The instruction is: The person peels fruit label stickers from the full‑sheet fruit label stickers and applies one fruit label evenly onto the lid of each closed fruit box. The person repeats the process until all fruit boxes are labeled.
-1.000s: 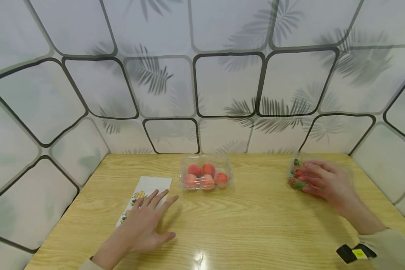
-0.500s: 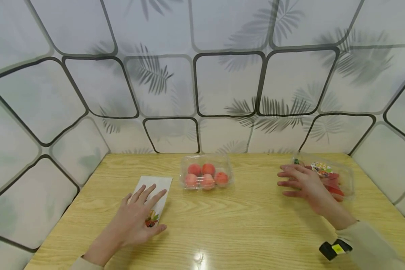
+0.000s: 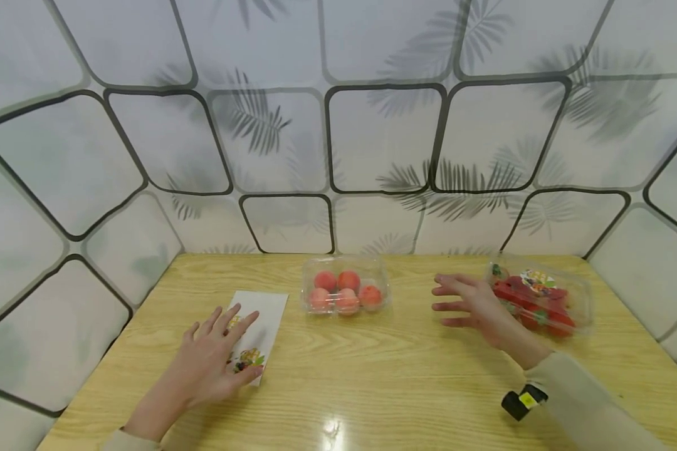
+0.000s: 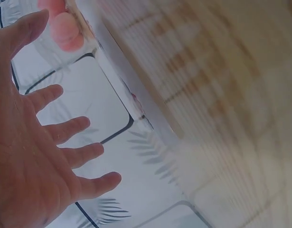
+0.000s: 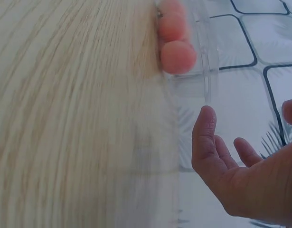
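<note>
My left hand (image 3: 205, 363) hovers with spread fingers over a white sheet of fruit stickers (image 3: 265, 319); the left wrist view shows its palm (image 4: 27, 166) bare. To the left of a clear box of strawberries (image 3: 541, 304), my right hand (image 3: 479, 310) is raised above the table, its fingers extended and holding nothing. A round fruit sticker (image 3: 538, 282) is on that box's lid. Between the hands, farther back, sits a clear box of peach-like round fruits (image 3: 346, 300), which also shows in the right wrist view as pink fruits (image 5: 178, 57).
Everything lies on a light wood-grain table (image 3: 406, 376). A patterned fabric wall (image 3: 383, 138) encloses its back and sides. A black strap with a yellow label (image 3: 524, 401) is at the right sleeve.
My right hand has moved left off the strawberry box, uncovering the sticker on its lid. The left hand has shifted slightly left, showing more of the sticker sheet.
</note>
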Demonstrator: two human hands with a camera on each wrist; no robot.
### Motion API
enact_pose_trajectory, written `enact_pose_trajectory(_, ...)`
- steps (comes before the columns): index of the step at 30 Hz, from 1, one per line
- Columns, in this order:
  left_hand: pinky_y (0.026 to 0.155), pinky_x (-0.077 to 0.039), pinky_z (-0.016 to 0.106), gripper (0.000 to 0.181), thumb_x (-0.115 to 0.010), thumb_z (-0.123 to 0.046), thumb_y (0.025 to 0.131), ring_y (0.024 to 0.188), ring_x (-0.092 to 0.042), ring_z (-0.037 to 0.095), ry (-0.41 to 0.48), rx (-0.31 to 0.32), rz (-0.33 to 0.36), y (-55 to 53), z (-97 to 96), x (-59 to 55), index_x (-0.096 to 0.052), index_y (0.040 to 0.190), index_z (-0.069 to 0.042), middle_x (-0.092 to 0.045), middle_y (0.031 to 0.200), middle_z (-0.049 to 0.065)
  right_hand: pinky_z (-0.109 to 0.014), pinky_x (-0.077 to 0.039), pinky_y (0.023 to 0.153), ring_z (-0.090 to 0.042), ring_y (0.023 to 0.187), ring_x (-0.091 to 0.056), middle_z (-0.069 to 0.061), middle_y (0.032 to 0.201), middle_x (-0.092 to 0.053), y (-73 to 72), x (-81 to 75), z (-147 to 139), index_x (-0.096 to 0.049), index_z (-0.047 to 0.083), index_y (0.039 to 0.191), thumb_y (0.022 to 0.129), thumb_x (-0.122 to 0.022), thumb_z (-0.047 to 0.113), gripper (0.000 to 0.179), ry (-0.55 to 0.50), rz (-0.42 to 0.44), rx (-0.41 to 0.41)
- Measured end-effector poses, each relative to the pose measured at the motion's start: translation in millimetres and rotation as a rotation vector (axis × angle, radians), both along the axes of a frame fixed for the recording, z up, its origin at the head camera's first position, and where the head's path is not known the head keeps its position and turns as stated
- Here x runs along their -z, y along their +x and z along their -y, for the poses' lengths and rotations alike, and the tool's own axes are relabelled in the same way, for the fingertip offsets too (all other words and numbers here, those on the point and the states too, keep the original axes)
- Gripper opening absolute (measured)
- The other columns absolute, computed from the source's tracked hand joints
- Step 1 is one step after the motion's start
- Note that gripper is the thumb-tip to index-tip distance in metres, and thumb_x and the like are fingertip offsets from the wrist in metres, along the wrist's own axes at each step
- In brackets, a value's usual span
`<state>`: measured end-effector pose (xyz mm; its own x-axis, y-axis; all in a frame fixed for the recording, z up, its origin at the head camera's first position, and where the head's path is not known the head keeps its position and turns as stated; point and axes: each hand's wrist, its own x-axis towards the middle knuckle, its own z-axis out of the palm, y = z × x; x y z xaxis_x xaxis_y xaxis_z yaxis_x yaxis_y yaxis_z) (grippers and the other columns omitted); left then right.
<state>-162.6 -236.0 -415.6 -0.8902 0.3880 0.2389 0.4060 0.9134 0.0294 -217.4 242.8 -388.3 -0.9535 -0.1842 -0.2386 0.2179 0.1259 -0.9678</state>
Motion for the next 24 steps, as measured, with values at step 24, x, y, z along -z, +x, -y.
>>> enact_pose_trajectory(24, 0.094, -0.038, 0.083, 0.087, -0.07, -0.069, 0.083, 0.135, -0.046, 0.057, -0.036, -0.09, 0.013, 5.4, 37.7, -0.1, -0.048, 0.152, -0.02, -0.047, 0.154, 0.023, -0.033, -0.062, 0.079, -0.019, 0.101, -0.07, -0.027, 0.147, -0.048, -24.8, 21.5, 47.3, -0.037, 0.001, 0.152, 0.1, -0.06, 0.051, 0.076, 0.016, 0.074, 0.033)
